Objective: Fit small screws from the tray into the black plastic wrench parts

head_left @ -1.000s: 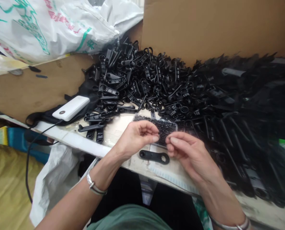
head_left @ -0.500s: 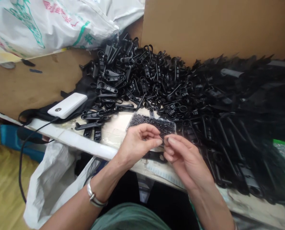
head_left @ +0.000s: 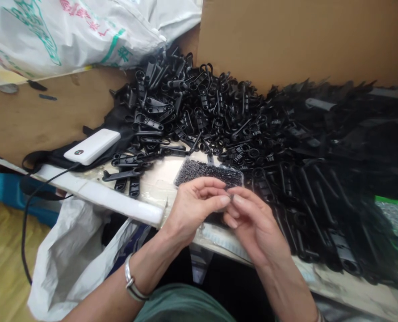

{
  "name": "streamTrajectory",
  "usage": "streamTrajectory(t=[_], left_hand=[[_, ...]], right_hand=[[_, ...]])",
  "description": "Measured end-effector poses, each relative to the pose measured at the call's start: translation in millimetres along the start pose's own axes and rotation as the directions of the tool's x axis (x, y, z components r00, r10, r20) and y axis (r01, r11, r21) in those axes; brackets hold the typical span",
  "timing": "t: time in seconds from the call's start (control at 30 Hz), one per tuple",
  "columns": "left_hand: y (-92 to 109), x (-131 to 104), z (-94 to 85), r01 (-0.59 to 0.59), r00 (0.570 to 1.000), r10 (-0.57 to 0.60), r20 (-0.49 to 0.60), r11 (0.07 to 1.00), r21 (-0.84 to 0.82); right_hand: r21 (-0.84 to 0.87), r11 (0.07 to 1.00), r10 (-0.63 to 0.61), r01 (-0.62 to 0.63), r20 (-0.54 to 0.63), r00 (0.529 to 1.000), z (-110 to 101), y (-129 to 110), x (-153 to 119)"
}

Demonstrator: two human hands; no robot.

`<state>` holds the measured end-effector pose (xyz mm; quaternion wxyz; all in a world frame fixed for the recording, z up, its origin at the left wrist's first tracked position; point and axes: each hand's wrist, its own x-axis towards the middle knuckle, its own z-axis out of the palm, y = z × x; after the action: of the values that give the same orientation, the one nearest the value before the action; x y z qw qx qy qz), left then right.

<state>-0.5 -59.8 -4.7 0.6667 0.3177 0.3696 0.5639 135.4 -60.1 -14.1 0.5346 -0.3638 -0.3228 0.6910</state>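
Note:
My left hand (head_left: pixel 199 203) and my right hand (head_left: pixel 252 214) meet fingertip to fingertip over the front of the table. Both are closed in a pinch, thumb against forefinger. A tiny dark piece seems to sit between the fingertips, too small to make out. Just behind my hands lies a clear plastic box (head_left: pixel 185 172) filled with small dark screw-like pieces, partly covered by my left hand. Beyond it spreads a large heap of black plastic handle-shaped parts (head_left: pixel 152 120). Several more black parts (head_left: pixel 125 174) lie on the table left of the box.
A white power bank (head_left: pixel 93 145) with a black cable (head_left: pixel 48 181) rests at the left on black cloth. Long black parts (head_left: pixel 306 205) pile up at the right, beside a green-edged bag (head_left: pixel 395 223). Cardboard (head_left: pixel 302 40) stands behind; a white sack (head_left: pixel 61 259) hangs below the table edge.
My hands have come closer together, so their fingertips now touch. The left hand has shifted slightly right. The parts and the box stay as they were.

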Motion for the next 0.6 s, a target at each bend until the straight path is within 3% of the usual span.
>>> streamTrajectory(t=[0.13, 0.3, 0.47, 0.6], left_hand=[[1.5, 0.3, 0.3, 0.007, 1.000, -0.006, 0.016, 1.000, -0.011], [0.5, 1.7, -0.3, 0.013, 1.000, -0.013, -0.002, 1.000, 0.000], [-0.5, 2.1, 0.3, -0.011, 0.999, 0.013, -0.049, 0.999, 0.042], [-1.9, 1.9, 2.8, -0.054, 0.996, 0.061, -0.063, 0.993, 0.101]], right_hand=[[-0.068, 0.997, -0.026, 0.028, 0.034, 0.999, -2.7, -4.4, -1.7], [-0.329, 0.936, -0.125, 0.125, 0.020, 0.992, -9.5, -5.4, -3.3], [-0.665, 0.698, -0.332, 0.265, 0.027, 0.943, -7.6, -7.6, -7.6], [-0.755, 0.566, -0.454, 0.333, 0.051, 0.889, -1.1, -8.4, -11.2]])
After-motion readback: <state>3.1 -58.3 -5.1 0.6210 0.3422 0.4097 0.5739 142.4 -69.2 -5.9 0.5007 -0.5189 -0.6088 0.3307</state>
